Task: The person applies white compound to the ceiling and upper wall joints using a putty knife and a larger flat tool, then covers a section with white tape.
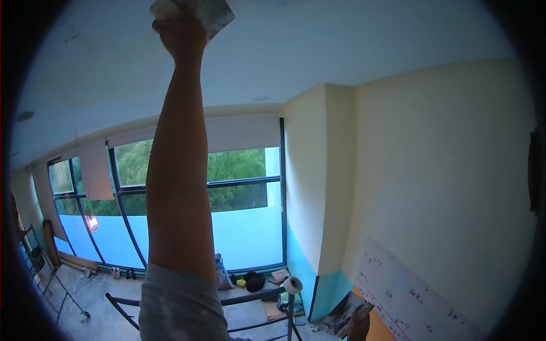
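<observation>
My left arm, in a grey short sleeve, reaches straight up to the white ceiling (318,40). At the top of the view my left hand (181,35) is closed round a wide putty knife (215,16). Its broad grey blade is smeared and lies against or just under the ceiling; I cannot tell which. Low on the right, my right hand (358,327) grips a dark, flat, stained plate (343,314), like a plasterer's trowel or board. Part of that hand is cut off by the lower edge.
Below me runs a black metal rail (253,296), with a white roll (292,285) on its post. Bags and tools (254,281) lie by the windows (244,238). A wall corner (325,182) juts out ahead, and a marked white board (406,290) leans at the right. Another metal frame (57,278) stands far left.
</observation>
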`<state>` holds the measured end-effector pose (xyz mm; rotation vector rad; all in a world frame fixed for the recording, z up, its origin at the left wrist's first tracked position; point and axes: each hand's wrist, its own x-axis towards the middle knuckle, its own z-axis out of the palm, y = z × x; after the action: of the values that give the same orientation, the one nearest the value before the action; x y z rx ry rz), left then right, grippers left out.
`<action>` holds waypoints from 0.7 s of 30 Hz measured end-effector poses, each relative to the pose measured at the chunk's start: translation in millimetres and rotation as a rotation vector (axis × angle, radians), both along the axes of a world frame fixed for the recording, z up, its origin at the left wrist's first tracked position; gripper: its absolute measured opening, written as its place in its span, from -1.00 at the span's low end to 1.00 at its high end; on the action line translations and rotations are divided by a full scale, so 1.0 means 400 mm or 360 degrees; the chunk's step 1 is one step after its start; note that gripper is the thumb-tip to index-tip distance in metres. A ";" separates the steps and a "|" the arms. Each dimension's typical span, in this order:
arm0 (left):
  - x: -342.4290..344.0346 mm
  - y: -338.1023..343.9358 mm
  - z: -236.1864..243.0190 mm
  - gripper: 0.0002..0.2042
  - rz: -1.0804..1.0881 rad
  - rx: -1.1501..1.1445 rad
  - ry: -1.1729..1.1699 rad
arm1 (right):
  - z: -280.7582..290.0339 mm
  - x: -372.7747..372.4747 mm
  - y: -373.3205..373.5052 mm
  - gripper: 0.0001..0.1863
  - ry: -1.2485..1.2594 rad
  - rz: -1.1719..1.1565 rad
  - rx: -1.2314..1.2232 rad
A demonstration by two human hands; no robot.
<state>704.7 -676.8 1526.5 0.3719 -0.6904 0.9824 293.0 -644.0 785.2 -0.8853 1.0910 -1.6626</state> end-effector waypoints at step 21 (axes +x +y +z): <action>-0.043 0.111 -1.673 -0.25 -0.1380 0.3446 0.0411 | 0.066 0.397 -0.097 -0.54 -0.0716 0.1801 0.0573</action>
<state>687.5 -632.4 857.3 1.7889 -1.2745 -1.0085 451.7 -683.0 811.5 -0.6338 0.3816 -0.6255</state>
